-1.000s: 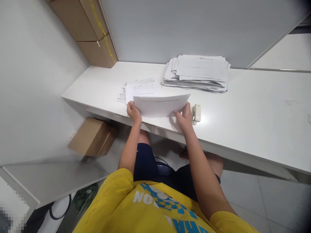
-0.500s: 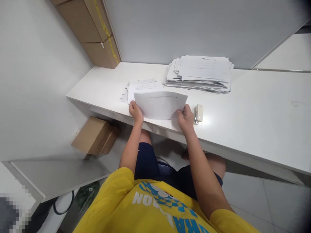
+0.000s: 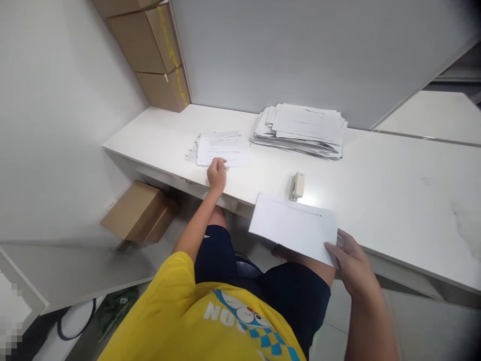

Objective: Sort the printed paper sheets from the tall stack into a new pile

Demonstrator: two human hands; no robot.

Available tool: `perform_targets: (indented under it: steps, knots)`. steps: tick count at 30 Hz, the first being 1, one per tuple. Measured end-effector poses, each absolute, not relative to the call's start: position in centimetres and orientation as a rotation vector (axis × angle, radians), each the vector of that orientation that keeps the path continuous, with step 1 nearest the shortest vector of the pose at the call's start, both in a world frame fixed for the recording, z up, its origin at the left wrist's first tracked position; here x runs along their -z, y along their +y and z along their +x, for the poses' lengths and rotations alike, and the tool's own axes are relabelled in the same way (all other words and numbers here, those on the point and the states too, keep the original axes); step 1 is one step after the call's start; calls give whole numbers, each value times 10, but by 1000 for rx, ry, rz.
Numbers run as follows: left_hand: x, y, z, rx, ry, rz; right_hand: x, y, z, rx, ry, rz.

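My right hand (image 3: 349, 258) grips a white sheet of paper (image 3: 293, 225) by its right end, thumb on top. The sheet lies tilted over the table's front edge and above my lap. It is mostly blank, with a faint line of print. My left hand (image 3: 217, 173) is curled closed at the lower edge of some printed papers (image 3: 229, 150) lying on the left of the table. Whether it touches them I cannot tell. A cream stapler (image 3: 298, 185) stands just beyond the held sheet.
A thick stack of papers (image 3: 308, 123) rests at the back of the white table (image 3: 394, 200), against the grey partition. Cardboard boxes (image 3: 160, 87) are piled at the back left corner. Another cardboard box (image 3: 131, 208) is below the table's left end.
My left hand has let go of the sheet and moved to the printed papers. My right hand has carried the sheet right and nearer to me.
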State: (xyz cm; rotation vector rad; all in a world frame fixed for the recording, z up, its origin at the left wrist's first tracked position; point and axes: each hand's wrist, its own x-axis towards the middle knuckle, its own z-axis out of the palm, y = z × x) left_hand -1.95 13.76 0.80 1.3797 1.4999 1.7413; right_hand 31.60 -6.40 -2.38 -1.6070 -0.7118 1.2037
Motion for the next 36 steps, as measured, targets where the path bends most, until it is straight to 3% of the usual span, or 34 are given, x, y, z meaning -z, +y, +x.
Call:
perform_targets:
  steps: [6,11,25,36]
  knots:
    - [-22,120,61,-728,890,2402,16,-55,334,-1075,-668,-1602]
    - [-18,121,105,-349,701,2641,13,-36,333,-972,-704,-1645]
    - [6,129,110,-470,681,2727,13,-18,342,-1069,-654,-1594]
    - [3,127,105,-567,686,2739,9,5,345,-936,-744,-1661]
